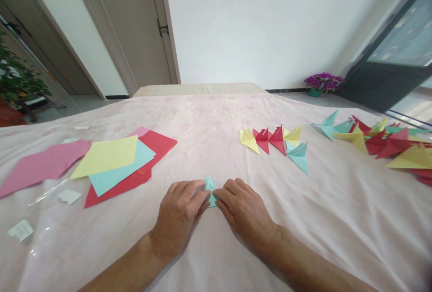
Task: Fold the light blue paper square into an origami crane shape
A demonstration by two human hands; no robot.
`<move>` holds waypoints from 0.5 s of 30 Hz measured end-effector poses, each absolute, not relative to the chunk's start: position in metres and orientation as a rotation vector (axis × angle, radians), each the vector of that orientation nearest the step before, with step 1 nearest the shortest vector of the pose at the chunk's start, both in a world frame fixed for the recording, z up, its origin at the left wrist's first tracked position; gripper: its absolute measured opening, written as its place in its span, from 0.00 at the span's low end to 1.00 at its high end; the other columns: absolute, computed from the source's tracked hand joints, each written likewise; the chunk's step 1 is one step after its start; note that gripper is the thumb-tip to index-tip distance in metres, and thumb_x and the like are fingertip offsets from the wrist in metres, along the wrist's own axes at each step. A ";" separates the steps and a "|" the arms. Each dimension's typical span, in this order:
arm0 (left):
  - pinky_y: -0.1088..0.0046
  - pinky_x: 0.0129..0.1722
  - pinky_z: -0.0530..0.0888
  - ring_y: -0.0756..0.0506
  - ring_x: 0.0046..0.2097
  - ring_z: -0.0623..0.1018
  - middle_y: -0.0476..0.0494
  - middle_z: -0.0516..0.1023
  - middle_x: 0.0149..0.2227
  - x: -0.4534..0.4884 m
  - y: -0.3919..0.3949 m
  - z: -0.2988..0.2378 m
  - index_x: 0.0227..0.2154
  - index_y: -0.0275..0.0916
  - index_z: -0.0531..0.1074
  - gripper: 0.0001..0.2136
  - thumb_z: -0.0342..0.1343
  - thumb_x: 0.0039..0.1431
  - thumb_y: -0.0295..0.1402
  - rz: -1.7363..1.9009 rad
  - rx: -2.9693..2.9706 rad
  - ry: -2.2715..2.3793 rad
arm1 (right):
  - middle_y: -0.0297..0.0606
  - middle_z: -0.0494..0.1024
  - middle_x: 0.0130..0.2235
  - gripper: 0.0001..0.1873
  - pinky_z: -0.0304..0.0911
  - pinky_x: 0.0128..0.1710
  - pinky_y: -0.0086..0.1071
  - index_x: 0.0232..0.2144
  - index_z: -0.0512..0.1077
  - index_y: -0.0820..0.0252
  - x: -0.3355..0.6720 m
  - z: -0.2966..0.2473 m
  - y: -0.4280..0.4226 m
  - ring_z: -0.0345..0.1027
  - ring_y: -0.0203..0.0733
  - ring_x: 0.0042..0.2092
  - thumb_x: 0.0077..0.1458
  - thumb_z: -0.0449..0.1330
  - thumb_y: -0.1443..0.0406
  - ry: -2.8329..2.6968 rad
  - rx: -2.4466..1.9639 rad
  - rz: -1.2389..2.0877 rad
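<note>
A small light-blue folded paper (211, 188) lies on the cloth near the middle front, its pointed tip facing away from me. My left hand (182, 206) pinches its left side between thumb and fingers. From the other side my right hand (245, 208) grips the right edge, fingers curled. Both hands cover much of the paper's sides. Beyond the right hand stands a short row of folded paper cranes, among them a yellow crane (249, 140), a red crane (276, 139) and a light-blue crane (299, 156).
Left of the hands are stacked paper sheets: yellow (106, 157), light-blue (118, 175), red (118, 190) and pink (43, 163). White scraps (20, 230) lie by clear plastic. More cranes crowd in a pile (388, 143) at far right. A wrinkled pinkish tablecloth (202, 121) covers the table.
</note>
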State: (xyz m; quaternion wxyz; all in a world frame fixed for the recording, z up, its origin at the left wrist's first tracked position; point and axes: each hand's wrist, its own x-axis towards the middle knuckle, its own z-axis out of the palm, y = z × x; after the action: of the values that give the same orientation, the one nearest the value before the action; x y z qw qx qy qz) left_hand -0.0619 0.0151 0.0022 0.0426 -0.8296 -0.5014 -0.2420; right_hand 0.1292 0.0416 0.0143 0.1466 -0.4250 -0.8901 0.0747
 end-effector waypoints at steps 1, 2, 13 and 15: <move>0.59 0.44 0.70 0.41 0.45 0.75 0.44 0.78 0.47 -0.062 0.015 0.001 0.43 0.42 0.74 0.07 0.57 0.63 0.32 -0.736 -2.537 -1.513 | 0.37 0.72 0.34 0.03 0.56 0.36 0.36 0.35 0.73 0.56 0.129 0.014 0.042 0.63 0.44 0.37 0.63 0.59 0.67 -2.566 -1.217 0.199; 0.59 0.44 0.70 0.41 0.44 0.75 0.44 0.78 0.47 -0.062 0.015 0.001 0.44 0.42 0.74 0.07 0.56 0.64 0.32 -0.731 -2.535 -1.496 | 0.37 0.71 0.34 0.04 0.56 0.36 0.36 0.36 0.74 0.55 0.129 0.014 0.042 0.62 0.43 0.37 0.63 0.59 0.67 -2.570 -1.209 0.182; 0.57 0.44 0.72 0.40 0.44 0.75 0.42 0.78 0.48 -0.060 0.013 0.000 0.50 0.41 0.73 0.13 0.57 0.62 0.30 -0.571 -2.475 -1.459 | 0.36 0.70 0.35 0.04 0.53 0.34 0.35 0.40 0.71 0.53 0.129 0.013 0.043 0.60 0.42 0.36 0.65 0.56 0.66 -2.641 -1.227 0.069; 0.57 0.44 0.73 0.40 0.44 0.75 0.41 0.77 0.45 -0.058 0.013 0.001 0.52 0.40 0.72 0.16 0.59 0.61 0.30 -0.486 -2.456 -1.499 | 0.36 0.70 0.35 0.04 0.52 0.34 0.35 0.41 0.71 0.53 0.129 0.012 0.043 0.60 0.43 0.36 0.64 0.57 0.66 -2.650 -1.226 0.048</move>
State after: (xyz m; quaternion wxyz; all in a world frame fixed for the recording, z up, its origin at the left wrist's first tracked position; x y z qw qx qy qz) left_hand -0.0584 0.0125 0.0013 0.1115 -0.8364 -0.5105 -0.1656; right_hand 0.1290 0.0425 0.0122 0.1106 -0.4173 -0.9019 0.0165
